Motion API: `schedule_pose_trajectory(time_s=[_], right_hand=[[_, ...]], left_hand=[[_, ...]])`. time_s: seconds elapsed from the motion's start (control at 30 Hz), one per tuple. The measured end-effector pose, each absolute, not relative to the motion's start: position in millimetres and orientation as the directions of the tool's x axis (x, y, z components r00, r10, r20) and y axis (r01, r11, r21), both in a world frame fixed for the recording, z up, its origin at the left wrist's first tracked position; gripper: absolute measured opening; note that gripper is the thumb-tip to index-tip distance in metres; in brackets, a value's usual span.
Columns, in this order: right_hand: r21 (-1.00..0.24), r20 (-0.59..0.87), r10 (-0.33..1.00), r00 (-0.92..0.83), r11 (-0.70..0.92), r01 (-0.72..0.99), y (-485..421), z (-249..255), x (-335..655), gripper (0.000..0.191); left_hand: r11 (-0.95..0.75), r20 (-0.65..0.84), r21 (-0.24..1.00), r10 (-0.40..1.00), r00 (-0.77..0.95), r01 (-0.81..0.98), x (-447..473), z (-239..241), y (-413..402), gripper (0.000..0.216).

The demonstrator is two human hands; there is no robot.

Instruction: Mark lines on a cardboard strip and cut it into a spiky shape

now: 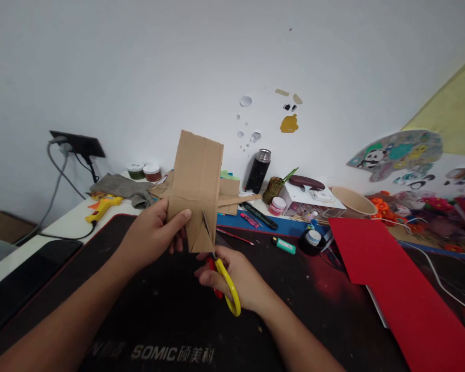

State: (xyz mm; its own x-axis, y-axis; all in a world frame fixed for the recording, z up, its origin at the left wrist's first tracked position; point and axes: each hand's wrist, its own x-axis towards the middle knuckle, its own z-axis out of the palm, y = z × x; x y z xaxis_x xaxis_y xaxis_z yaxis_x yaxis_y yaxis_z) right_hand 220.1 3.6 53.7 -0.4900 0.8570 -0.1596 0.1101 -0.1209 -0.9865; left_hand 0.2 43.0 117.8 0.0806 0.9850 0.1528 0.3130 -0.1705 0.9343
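Observation:
My left hand (155,227) grips the left edge of a piece of brown cardboard (197,165), thumb pressed on its front face. The cardboard is held upright above the black desk mat, with a crease across its middle and slanting lines near its lower edge. In my right hand (236,276) are scissors (230,289) with one yellow and one red handle. One blade lies over the front of the cardboard, pointing up from the lower edge; the other blade is hidden behind it.
A yellow glue gun (105,207) and black phone (31,279) lie at left. Behind the cardboard stand a black thermos (258,170) and a pink-lidded jar (277,205). A utility knife (259,215), a green eraser-like block (284,245) and red card (403,289) lie to the right.

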Motion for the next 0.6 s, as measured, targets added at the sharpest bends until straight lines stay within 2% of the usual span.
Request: schedule_pose_trajectory(time_s=[0.17,0.4,0.6], right_hand=[[-0.976,-0.214,0.877,-0.431,-0.174,0.131,3,51,214,0.060],[-0.990,-0.127,0.906,-0.404,-0.093,0.103,-2,53,209,0.050],[-0.985,-0.123,0.926,-0.357,-0.071,0.155,-1,47,205,0.041]], left_hand=[[-0.112,0.088,0.969,0.989,0.117,0.221,1,112,48,0.040],[-0.001,-0.010,0.996,0.993,0.116,0.091,5,102,52,0.038],[-0.023,0.008,0.991,0.994,0.107,0.134,9,105,47,0.037]])
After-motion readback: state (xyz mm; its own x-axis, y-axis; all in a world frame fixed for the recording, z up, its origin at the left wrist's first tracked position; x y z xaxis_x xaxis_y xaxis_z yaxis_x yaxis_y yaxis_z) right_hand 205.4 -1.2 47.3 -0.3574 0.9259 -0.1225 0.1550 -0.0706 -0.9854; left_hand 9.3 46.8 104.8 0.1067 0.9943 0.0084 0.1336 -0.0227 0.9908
